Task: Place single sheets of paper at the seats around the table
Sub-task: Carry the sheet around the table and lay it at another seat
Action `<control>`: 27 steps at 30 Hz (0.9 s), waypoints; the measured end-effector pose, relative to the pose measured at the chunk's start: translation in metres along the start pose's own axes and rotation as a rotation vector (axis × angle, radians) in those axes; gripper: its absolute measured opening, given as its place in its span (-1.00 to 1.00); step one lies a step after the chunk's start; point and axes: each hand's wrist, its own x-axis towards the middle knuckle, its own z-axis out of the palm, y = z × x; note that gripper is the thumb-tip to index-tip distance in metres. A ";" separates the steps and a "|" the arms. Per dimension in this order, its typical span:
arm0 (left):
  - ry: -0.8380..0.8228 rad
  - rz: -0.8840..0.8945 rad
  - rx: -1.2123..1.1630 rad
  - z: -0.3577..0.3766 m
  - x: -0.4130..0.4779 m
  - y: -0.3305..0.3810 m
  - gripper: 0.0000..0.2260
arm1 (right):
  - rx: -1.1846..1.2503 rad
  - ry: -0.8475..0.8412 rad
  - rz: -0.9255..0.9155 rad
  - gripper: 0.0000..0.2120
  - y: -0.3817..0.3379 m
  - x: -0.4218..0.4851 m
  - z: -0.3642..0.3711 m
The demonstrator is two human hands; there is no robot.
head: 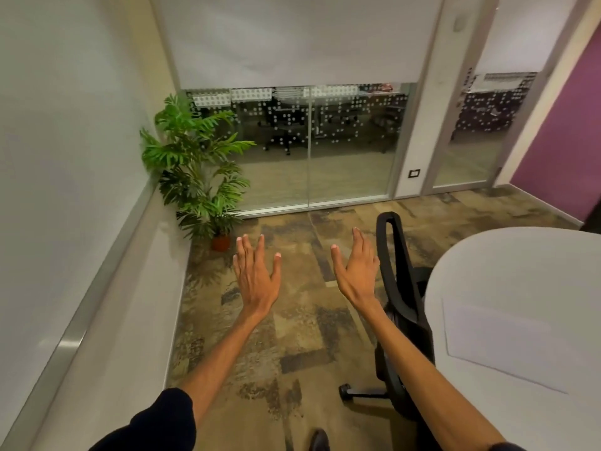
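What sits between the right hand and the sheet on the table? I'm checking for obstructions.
In the head view, the black office chair's backrest stands between the right hand and the sheet of paper on the white table.

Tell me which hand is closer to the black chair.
The right hand: it hovers open just beside the black chair backrest, at the white table. The left hand is farther off, toward the potted plant.

Blk chair [400, 288], wht table [520, 271]
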 end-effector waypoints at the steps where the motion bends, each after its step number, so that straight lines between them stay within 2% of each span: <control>1: 0.009 -0.002 0.003 0.006 0.010 -0.004 -0.45 | 0.004 -0.014 -0.004 -0.34 0.001 0.011 0.011; 11: 0.018 -0.020 -0.067 0.089 0.158 -0.012 -0.51 | 0.135 -0.059 -0.028 -0.35 0.022 0.174 0.096; 20: 0.009 -0.061 -0.086 0.167 0.265 -0.001 -0.52 | 0.099 -0.070 -0.031 -0.36 0.058 0.296 0.145; 27: -0.060 0.007 -0.145 0.255 0.349 0.015 -0.52 | 0.040 -0.017 0.035 -0.37 0.111 0.383 0.179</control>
